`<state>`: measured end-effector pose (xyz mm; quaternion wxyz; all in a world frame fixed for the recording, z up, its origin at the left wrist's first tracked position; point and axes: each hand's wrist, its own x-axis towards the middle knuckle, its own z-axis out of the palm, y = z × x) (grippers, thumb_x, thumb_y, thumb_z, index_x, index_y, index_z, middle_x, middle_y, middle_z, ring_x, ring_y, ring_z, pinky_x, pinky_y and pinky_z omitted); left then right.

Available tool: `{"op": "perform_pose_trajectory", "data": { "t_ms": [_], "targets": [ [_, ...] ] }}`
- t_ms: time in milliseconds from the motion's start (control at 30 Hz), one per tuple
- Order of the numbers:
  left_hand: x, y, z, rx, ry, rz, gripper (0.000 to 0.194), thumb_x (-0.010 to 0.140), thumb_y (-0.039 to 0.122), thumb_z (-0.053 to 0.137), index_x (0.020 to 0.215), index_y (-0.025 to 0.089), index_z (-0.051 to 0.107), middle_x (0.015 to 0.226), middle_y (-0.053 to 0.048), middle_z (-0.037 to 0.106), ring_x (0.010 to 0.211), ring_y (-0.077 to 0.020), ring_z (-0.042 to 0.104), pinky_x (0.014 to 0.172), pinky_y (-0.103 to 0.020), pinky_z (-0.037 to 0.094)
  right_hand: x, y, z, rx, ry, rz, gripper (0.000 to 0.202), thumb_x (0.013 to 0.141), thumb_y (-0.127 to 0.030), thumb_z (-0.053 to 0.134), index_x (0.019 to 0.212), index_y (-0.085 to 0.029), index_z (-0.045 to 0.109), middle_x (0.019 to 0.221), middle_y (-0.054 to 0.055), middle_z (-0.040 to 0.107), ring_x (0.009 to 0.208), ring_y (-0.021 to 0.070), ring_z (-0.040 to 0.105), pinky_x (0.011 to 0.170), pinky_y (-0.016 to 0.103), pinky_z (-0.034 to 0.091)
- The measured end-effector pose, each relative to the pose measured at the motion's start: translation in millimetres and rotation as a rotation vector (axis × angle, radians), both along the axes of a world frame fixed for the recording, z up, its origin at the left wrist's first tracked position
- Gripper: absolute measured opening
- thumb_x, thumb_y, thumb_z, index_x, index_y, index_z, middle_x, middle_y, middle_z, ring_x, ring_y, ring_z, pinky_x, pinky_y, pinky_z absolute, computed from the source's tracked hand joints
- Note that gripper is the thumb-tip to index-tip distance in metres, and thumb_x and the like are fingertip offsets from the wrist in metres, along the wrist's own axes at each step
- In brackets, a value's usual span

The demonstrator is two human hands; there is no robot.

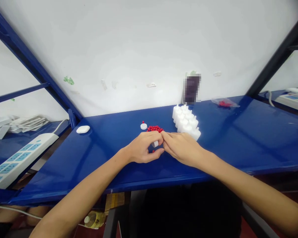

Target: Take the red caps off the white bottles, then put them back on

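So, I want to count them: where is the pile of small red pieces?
In the head view, the red pile lies centrally, just beyond the left hand, right of the white disc.

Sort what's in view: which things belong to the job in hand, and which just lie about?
Likely the job's:
- white piece in left hand
- red pieces
- red-tipped disc
- candle-shaped pieces
- bag with red contents

Probably just lying about:
- white case
- power strip
- bottle

Our hands (182,147) partly hide a white piece (155,144) and red pile (155,128); we cannot identify the blurred dark object (192,88).
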<state>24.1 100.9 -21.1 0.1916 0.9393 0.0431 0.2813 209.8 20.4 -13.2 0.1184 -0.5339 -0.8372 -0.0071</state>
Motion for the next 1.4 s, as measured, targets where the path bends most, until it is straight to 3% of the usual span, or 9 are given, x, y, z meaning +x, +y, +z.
{"op": "perform_pose_trajectory", "data": {
  "t_ms": [267,433,667,800,900,1000,1100,1233,1400],
  "targets": [
    [1,5,1.0,-0.285,-0.05,0.057,0.026,0.092,0.04,0.061,0.083,0.019,0.048,0.073,0.003,0.05,0.062,-0.0104,0.04,0.059,-0.024,0.036,-4,14,2.8,0.006,0.032,-0.069,0.019,0.102,-0.034,0.039,0.106,-0.018,0.05,0.1,0.008,0.071,0.072,0.0222,0.064,0.053,0.03,0.021],
    [3,8,-3.7,-0.479,-0.12,0.075,0.029,0.091,0.042,0.065,0.086,0.018,0.051,0.073,0.004,0.047,0.059,-0.0081,0.04,0.053,-0.021,0.035,-7,29,3.6,0.0,0.059,-0.069,0.026,0.103,-0.041,0.038,0.104,-0.018,0.05,0.095,0.008,0.071,0.069,0.0215,0.063,0.054,0.029,0.023],
    [-9,20,-1.6,-0.276,-0.359,0.292,0.032,0.089,0.04,0.066,0.073,0.018,0.049,0.055,0.007,0.041,0.048,-0.0066,0.032,0.047,-0.021,0.026,-3,52,-3.7,-0.04,-0.076,-0.203,0.025,0.105,-0.029,0.029,0.107,-0.015,0.05,0.086,0.011,0.071,0.072,0.0252,0.067,0.057,0.032,0.026],
    [-17,36,-9.5,-0.18,-0.341,0.301,0.031,0.098,0.045,0.048,0.084,0.018,0.054,0.064,0.004,0.047,0.054,-0.0098,0.039,0.054,-0.024,0.032,-7,54,-15.4,-0.064,-0.125,-0.185,0.033,0.107,-0.033,0.024,0.112,-0.017,0.052,0.094,0.012,0.072,0.077,0.028,0.07,0.058,0.032,0.031],
    [-19,45,-17.1,-0.081,-0.243,0.334,0.03,0.101,0.04,0.04,0.092,0.017,0.057,0.078,-0.001,0.056,0.065,-0.0131,0.048,0.064,-0.028,0.039,-8,53,-18.6,-0.087,-0.1,-0.173,0.032,0.106,-0.031,0.028,0.116,-0.016,0.054,0.101,0.014,0.072,0.083,0.0293,0.071,0.062,0.033,0.037],
    [-19,48,-22.3,-0.042,-0.133,0.297,0.027,0.099,0.035,0.043,0.116,0.018,0.053,0.087,-0.002,0.058,0.069,-0.014,0.052,0.07,-0.029,0.042,-5,51,-14.9,-0.051,0.067,-0.146,0.031,0.104,-0.028,0.033,0.121,-0.016,0.056,0.104,0.014,0.072,0.089,0.0279,0.07,0.07,0.034,0.041],
    [-17,48,-25.0,-0.028,-0.092,0.238,0.042,0.096,0.032,0.048,0.135,0.019,0.04,0.091,-0.002,0.057,0.071,-0.0147,0.055,0.072,-0.03,0.046,-3,48,-8.1,-0.027,0.364,-0.072,0.031,0.104,-0.029,0.035,0.116,-0.019,0.061,0.099,0.008,0.073,0.088,0.0221,0.069,0.074,0.031,0.042],
    [-12,40,-24.5,0.007,-0.118,0.15,0.049,0.094,0.027,0.053,0.14,0.021,0.036,0.106,-0.007,0.062,0.086,-0.0183,0.061,0.081,-0.032,0.05,-9,45,-4.0,-0.036,0.627,0.011,0.03,0.103,-0.038,0.041,0.09,-0.019,0.062,0.078,0.001,0.067,0.069,0.0157,0.061,0.065,0.028,0.04],
    [-10,33,-19.2,0.083,-0.178,0.118,0.06,0.089,0.036,0.062,0.142,0.023,0.037,0.125,-0.011,0.058,0.103,-0.023,0.06,0.087,-0.036,0.053,-9,18,5.0,0.094,0.736,-0.003,0.026,0.1,-0.033,0.044,0.081,-0.02,0.056,0.06,-0.005,0.055,0.053,0.0111,0.048,0.054,0.025,0.034]
  ]
}}
